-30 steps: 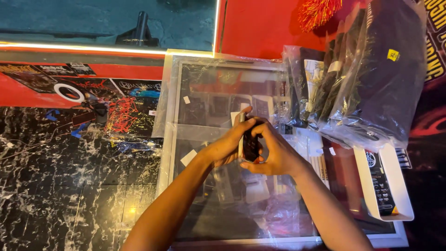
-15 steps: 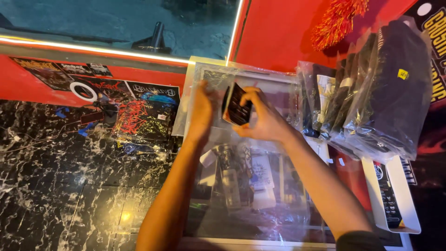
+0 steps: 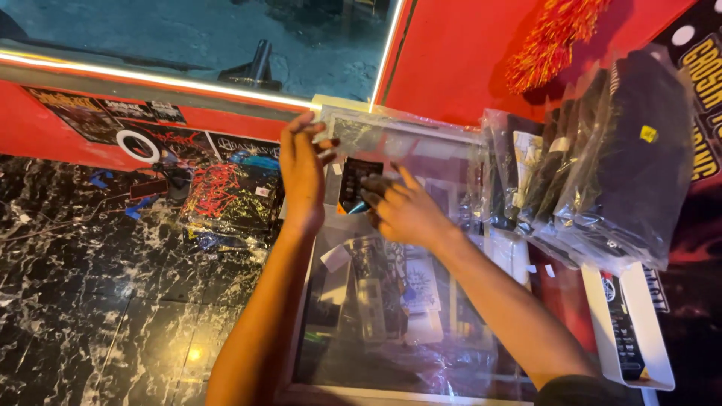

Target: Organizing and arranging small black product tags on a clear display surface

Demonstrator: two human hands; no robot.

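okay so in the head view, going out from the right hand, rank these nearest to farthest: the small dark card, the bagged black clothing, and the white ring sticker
1. Small dark card: at the right hand's fingers, just left of them.
2. Bagged black clothing: off to the right, leaning against the red wall.
3. White ring sticker: far left, beyond the left hand.

Clear-bagged black garments (image 3: 624,158) stand right; a small dark packet (image 3: 358,184) lies centre.

Both forearms are showing bare from elbow down, no watch, rings or bands showing on either wrist. Left hand (image 3: 302,174) is showing slim fingers with short nails. Right hand (image 3: 406,212) is looking the same, and a dark sleeve edge (image 3: 583,391) is peeking in at the right upper arm.
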